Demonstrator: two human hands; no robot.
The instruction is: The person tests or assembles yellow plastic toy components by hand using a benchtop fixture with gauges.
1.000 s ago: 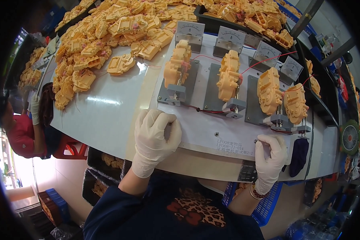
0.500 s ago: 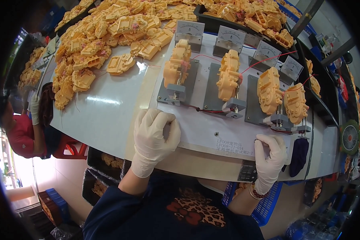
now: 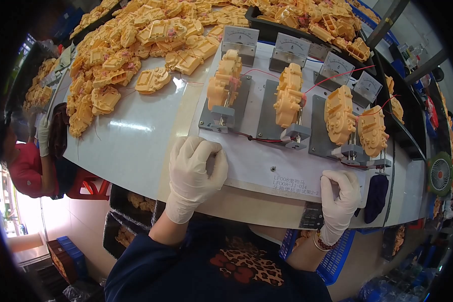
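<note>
My left hand (image 3: 196, 171), in a white glove, rests loosely curled at the left front corner of a white test board (image 3: 251, 173). Nothing shows between its fingers and thumb. The gloved right hand (image 3: 338, 199) lies at the board's right front edge, its fingers bent inward and no object visible in them. Several yellow plastic gear housings stand upright in grey clamp fixtures on the board: one (image 3: 224, 80) at the left, another (image 3: 289, 95) in the middle, and two (image 3: 339, 115) (image 3: 373, 131) at the right. Both hands are apart from them. Behind stand analog meters (image 3: 240, 39); red wires run from some housings.
A large heap of yellow housings (image 3: 151, 38) covers the table's far left. More fill a black tray (image 3: 272, 22) at the back. A dark cloth (image 3: 376, 199) lies right of my right hand. A person in red (image 3: 32, 171) sits at left; a fan (image 3: 440, 172) stands at right.
</note>
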